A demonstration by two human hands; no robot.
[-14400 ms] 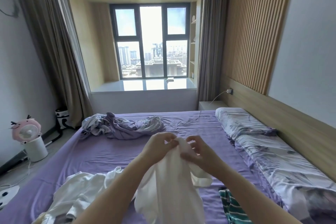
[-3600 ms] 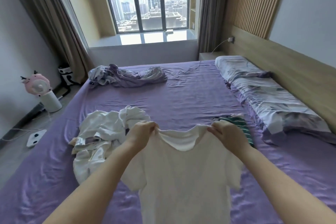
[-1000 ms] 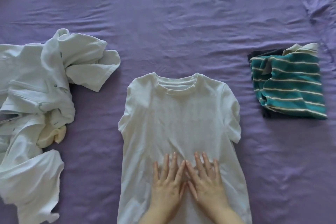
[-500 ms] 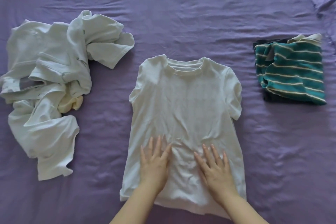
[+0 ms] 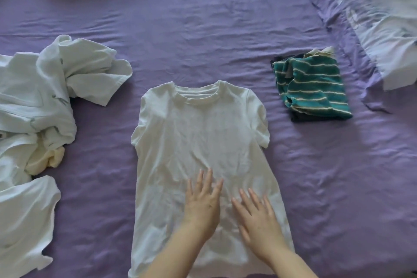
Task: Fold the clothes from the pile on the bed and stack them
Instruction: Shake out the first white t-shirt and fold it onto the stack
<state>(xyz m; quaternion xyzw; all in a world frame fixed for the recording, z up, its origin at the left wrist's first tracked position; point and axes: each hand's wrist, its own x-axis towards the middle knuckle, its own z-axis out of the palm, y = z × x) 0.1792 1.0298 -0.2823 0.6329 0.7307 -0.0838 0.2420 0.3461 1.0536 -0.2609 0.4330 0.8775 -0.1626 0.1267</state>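
The white short-sleeved cotton T-shirt (image 5: pixel 200 142), held up by its shoulders a few seconds ago, now lies flat and face-up at the centre of the purple-sheeted bed (image 5: pixel 203 29), collar toward 12 o'clock. In the last second your two hands have slid apart on the lower body of the shirt and then drawn nearer again. Judge this as the smoothing step: the garment is spread but not yet folded.

Your left hand (image 5: pixel 203 205) lies flat on the cloth, fingers straight and slightly fanned, palm down. Your right hand (image 5: pixel 257 219) lies just beside it at 3 o'clock, also flat with fingers straight. Neither hand pinches or holds fabric; both only press on it.

The unfolded pile of white clothes (image 5: pixel 38 119) lies at 9 o'clock, apart from the shirt. The folded green striped garment (image 5: pixel 313 88), resting on a dark folded piece, lies at 2 o'clock and marks the stack. Next, fold the sleeves inward.
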